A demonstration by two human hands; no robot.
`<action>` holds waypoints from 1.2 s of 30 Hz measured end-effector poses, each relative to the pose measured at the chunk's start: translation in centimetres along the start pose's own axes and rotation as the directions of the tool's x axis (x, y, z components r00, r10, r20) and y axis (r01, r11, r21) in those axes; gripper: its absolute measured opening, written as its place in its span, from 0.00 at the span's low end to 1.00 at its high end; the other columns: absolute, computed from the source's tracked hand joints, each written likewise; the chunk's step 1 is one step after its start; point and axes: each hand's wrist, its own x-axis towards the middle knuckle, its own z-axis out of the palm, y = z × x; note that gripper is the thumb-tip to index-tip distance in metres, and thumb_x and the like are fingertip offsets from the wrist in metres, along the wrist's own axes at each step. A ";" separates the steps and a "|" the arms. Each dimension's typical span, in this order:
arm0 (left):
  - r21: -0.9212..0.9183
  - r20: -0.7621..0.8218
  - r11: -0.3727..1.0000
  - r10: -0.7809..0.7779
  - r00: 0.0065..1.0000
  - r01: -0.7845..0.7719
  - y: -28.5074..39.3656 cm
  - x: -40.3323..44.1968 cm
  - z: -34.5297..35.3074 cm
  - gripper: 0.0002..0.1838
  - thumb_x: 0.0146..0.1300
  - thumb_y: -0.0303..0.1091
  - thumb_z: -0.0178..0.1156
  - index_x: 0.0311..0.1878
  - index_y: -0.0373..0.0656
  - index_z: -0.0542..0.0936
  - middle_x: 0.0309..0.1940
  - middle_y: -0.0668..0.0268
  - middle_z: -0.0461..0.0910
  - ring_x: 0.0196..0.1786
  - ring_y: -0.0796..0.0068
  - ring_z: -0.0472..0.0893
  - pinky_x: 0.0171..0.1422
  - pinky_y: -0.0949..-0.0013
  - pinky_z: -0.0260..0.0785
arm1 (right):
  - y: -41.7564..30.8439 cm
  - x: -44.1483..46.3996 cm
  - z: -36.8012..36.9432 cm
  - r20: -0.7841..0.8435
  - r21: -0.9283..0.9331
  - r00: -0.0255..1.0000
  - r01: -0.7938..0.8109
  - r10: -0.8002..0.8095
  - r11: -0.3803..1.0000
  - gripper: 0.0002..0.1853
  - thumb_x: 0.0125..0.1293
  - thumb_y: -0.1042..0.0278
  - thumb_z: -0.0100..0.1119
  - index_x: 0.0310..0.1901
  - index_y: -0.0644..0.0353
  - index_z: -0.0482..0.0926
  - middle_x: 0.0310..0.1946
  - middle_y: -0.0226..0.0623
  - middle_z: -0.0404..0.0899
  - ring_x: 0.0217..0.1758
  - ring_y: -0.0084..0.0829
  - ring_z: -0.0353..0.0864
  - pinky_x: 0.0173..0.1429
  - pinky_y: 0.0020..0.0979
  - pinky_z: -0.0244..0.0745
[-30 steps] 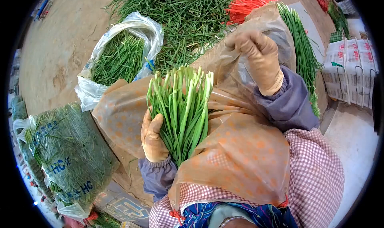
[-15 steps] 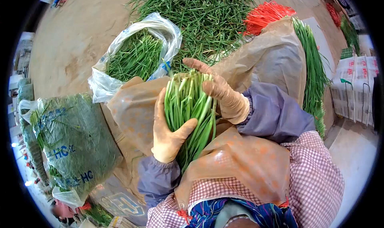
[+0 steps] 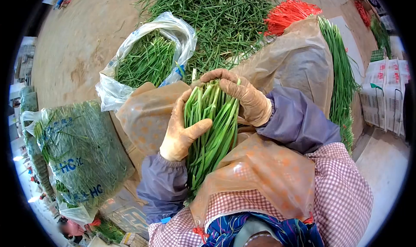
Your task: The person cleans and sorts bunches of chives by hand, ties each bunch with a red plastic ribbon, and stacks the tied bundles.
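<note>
A thick bunch of green chives (image 3: 212,125) stands in front of my chest, pale cut ends up and leaves hanging down into my lap. My left hand (image 3: 180,134), in a tan glove, is wrapped around its left side, thumb across the front. At the top right, my gloved right hand (image 3: 247,97) curls its fingers over the cut ends, thumb against the stems. The lower leaf tips are partly hidden by the plastic apron (image 3: 268,173).
An open plastic bag (image 3: 188,35) of chives stands ahead on the left, beside a loose heap (image 3: 221,22) of greens. Red ties (image 3: 288,15) and more long chives (image 3: 340,74) lie right. A wrapped bale (image 3: 82,151) sits left; white crates (image 3: 383,95) stand far right.
My right hand has gone from outstretched fingers to fingers curled over the cut ends. The left hand has shifted slightly, still around the bunch.
</note>
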 end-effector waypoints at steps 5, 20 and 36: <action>-0.142 0.110 0.979 -0.130 0.985 0.145 -0.4 -0.3 1.4 0.47 0.52 0.35 0.72 0.72 0.35 0.58 0.64 0.60 0.71 0.65 0.67 0.71 0.70 0.63 0.63 | -0.1 0.1 -0.4 0.029 0.105 1.000 -0.005 0.002 0.994 0.19 0.67 0.62 0.62 0.55 0.62 0.73 0.55 0.44 0.78 0.55 0.37 0.81 0.61 0.40 0.78; -0.232 0.111 0.961 -0.130 0.985 0.153 -0.9 -0.5 1.3 0.43 0.56 0.37 0.69 0.72 0.35 0.60 0.64 0.60 0.72 0.64 0.69 0.73 0.69 0.64 0.64 | -5.6 3.1 0.0 0.024 -0.777 0.958 0.196 -0.284 0.598 0.13 0.70 0.67 0.60 0.52 0.64 0.78 0.49 0.40 0.80 0.49 0.30 0.81 0.52 0.32 0.79; -0.430 0.167 0.894 -0.059 0.984 0.127 -2.6 -1.2 0.0 0.45 0.56 0.45 0.66 0.72 0.35 0.60 0.64 0.59 0.69 0.66 0.66 0.71 0.71 0.62 0.62 | -4.2 0.7 2.0 0.665 -0.739 0.719 0.595 -0.201 -0.317 0.14 0.56 0.69 0.69 0.44 0.54 0.78 0.42 0.35 0.80 0.45 0.43 0.81 0.50 0.41 0.75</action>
